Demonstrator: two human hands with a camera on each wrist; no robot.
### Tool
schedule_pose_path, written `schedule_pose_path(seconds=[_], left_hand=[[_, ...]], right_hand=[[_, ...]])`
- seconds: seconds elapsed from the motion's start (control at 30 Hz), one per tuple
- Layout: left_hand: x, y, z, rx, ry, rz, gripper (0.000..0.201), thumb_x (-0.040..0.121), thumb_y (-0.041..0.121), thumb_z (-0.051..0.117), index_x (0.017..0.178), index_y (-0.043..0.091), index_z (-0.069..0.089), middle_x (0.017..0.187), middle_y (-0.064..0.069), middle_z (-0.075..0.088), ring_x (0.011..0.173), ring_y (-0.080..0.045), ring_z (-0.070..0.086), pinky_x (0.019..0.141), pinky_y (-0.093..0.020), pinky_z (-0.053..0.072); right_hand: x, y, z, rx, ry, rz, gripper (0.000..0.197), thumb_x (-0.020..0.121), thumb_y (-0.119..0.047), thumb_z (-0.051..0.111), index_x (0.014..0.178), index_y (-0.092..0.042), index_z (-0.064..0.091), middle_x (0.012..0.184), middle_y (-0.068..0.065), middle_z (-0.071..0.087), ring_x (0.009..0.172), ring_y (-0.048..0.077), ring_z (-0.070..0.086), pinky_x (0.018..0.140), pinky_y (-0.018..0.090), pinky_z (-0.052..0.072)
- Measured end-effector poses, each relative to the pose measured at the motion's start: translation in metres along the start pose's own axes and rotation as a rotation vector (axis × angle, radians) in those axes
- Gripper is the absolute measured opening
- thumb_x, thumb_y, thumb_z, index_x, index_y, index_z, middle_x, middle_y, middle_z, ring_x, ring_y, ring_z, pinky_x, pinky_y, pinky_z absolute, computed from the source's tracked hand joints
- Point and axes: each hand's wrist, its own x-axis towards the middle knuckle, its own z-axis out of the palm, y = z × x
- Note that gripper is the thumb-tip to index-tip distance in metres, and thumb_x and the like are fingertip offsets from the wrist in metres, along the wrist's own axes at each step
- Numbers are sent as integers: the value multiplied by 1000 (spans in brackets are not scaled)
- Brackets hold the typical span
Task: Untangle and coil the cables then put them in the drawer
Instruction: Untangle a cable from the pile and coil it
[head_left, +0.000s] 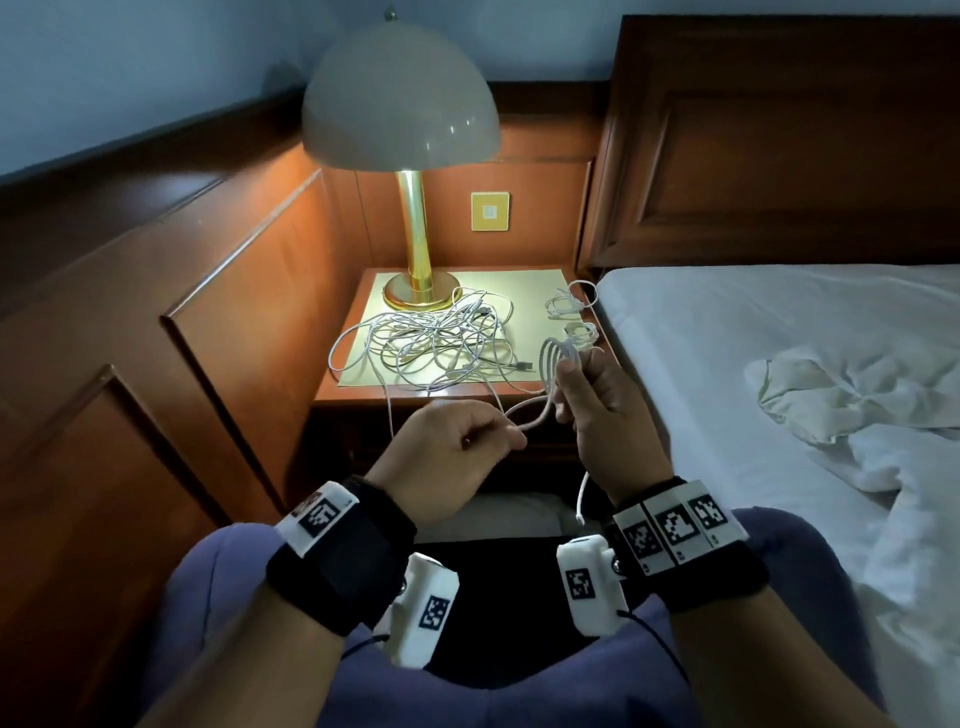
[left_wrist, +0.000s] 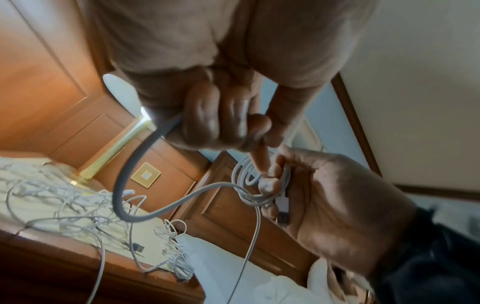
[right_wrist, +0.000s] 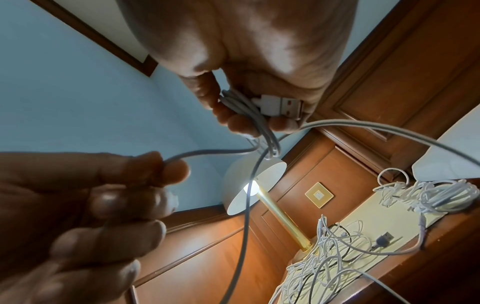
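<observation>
A white cable (head_left: 537, 413) runs between my two hands in front of the nightstand (head_left: 363, 387). My right hand (head_left: 566, 384) grips a few coiled loops (head_left: 556, 353) of it, with the USB plug (right_wrist: 283, 105) pressed against the palm. My left hand (head_left: 511, 439) pinches the free length between thumb and curled fingers, a little lower and to the left. The cable's tail (head_left: 583, 493) hangs below my right wrist. A large tangle of white cables (head_left: 436, 338) lies on the nightstand's yellow mat. Two small coiled cables (head_left: 563, 304) sit at its right edge.
A lit brass lamp (head_left: 413, 249) with a white dome shade stands at the back of the nightstand. Wood panelling rises on the left. A bed (head_left: 753, 364) with white sheets lies close on the right. The nightstand front below the top is dark and half hidden by my hands.
</observation>
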Motion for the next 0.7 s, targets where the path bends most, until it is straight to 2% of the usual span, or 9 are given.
schedule_pose_path(seconds=[0.03, 0.13, 0.23, 0.3, 0.37, 0.47, 0.57, 0.63, 0.7], left_hand=[[1, 0, 2, 66, -36, 3, 12, 92, 31, 68, 89, 23, 77, 75, -2, 71, 73, -23, 65, 70, -40, 54], [4, -4, 1, 179, -23, 7, 18, 92, 39, 67, 86, 25, 75, 69, -2, 67, 67, -21, 62, 66, -38, 53], [4, -12, -7, 260, 26, -7, 35, 91, 45, 65, 69, 19, 64, 59, 0, 55, 58, -16, 51, 59, -32, 45], [3, -19, -13, 340, -4, -83, 41, 90, 43, 66, 62, 16, 56, 56, 4, 49, 55, -11, 45, 54, -28, 36], [1, -29, -19, 418, -91, -178, 41, 91, 39, 66, 61, 14, 55, 58, 4, 53, 55, -11, 47, 53, -27, 36], [1, -39, -25, 354, -125, -210, 47, 92, 35, 65, 55, 12, 46, 52, 3, 43, 47, -12, 40, 51, -28, 34], [4, -52, -25, -2, 120, -215, 43, 93, 27, 68, 60, 4, 50, 50, 4, 37, 43, -15, 44, 46, -25, 41], [8, -67, -26, -130, 304, -231, 43, 88, 31, 72, 64, 2, 52, 48, 6, 35, 37, -13, 37, 44, -18, 34], [10, -88, -25, -115, 397, -206, 44, 80, 41, 74, 62, 6, 55, 47, 11, 34, 40, -9, 29, 43, -16, 24]], right_hand=[[0, 2, 1, 12, -2, 0, 34, 104, -29, 47, 84, -1, 50, 70, 9, 48, 63, 19, 43, 61, 31, 39], [0, 5, 3, 116, 39, 19, 34, 107, -22, 43, 85, 3, 51, 72, 8, 49, 62, 12, 44, 61, 22, 38], [9, 9, -12, 343, 228, 130, 34, 107, -22, 40, 79, -14, 56, 72, 4, 53, 56, 9, 41, 53, 22, 32], [17, 9, -26, 519, 333, 249, 33, 106, -24, 40, 79, -21, 58, 69, -1, 55, 52, 10, 37, 50, 26, 25], [24, 10, -37, 586, 401, 315, 31, 106, -27, 37, 80, -22, 53, 66, -6, 54, 49, 8, 36, 46, 23, 23], [32, 17, -49, 508, 470, 273, 35, 105, -25, 37, 72, -23, 50, 61, -7, 52, 48, 8, 35, 42, 20, 26], [36, 36, -49, 213, 466, 211, 46, 102, -27, 41, 59, -22, 56, 59, -1, 53, 50, 12, 39, 48, 25, 31], [33, 52, -44, 14, 425, 201, 41, 102, -31, 44, 64, -18, 55, 62, 0, 57, 55, 13, 48, 57, 30, 41], [33, 66, -40, -92, 390, 199, 36, 103, -32, 47, 71, -16, 55, 65, -2, 60, 61, 14, 54, 68, 34, 48]])
